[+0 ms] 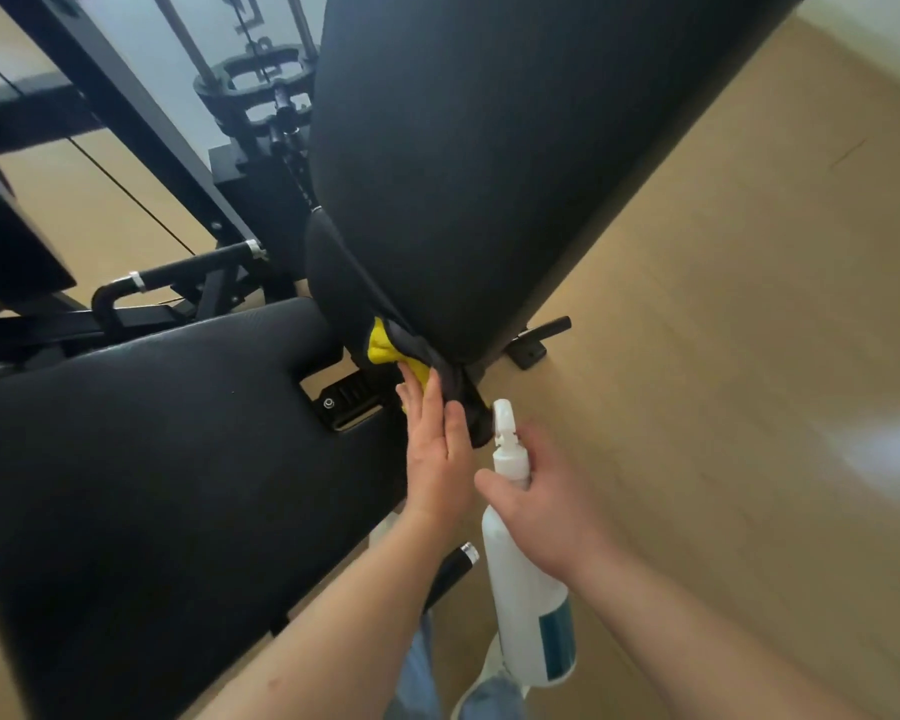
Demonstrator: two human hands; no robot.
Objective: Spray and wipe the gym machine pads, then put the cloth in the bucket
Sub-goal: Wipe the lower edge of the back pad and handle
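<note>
Left hand [435, 449] flat, fingers straight and together, pressing yellow-and-grey folded cloth [385, 348] against lower end of tilted black padded backrest [489, 148]. Right hand [546, 511], just below that lower end, fingers wrapped round neck of white plastic spray bottle with teal label [523, 605]. Black seat pad [152, 459] left of backrest base.

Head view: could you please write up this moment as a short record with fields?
left hand: fingers straight, pressing the yellow and grey cloth against the lower end of the black padded backrest
right hand: grips the white plastic spray bottle by its neck
seat: black padded seat pad, left of both hands
floor: tan wood floor
bucket: not in view
</note>
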